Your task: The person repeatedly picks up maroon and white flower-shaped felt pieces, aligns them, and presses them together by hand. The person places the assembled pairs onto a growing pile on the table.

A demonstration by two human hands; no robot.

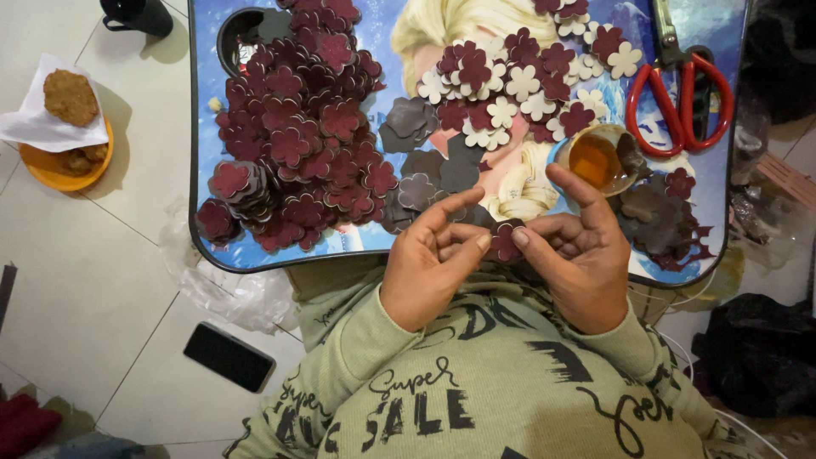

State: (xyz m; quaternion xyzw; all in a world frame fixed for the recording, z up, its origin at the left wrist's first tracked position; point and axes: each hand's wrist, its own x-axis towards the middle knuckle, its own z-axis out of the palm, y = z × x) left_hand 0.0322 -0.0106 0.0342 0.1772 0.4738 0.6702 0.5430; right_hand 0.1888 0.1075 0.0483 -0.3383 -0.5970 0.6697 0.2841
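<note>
Hands: left hand (429,263) and right hand (578,255), low centre of frame, both pinched on one dark red flower piece (505,241) between their fingertips.
Done, by the look: big heap of red flowers (297,136), upper left of the table (204,212).
Left, by the look: mixed cream and red pieces (518,85) at upper centre; grey-brown pieces (425,153) in the middle.
Small bowl (595,157): amber liquid, probably glue.
Orange bowl (59,166), far left on the floor: fried snacks under paper.
Scissors (680,93): upper right, lying idle.
</note>
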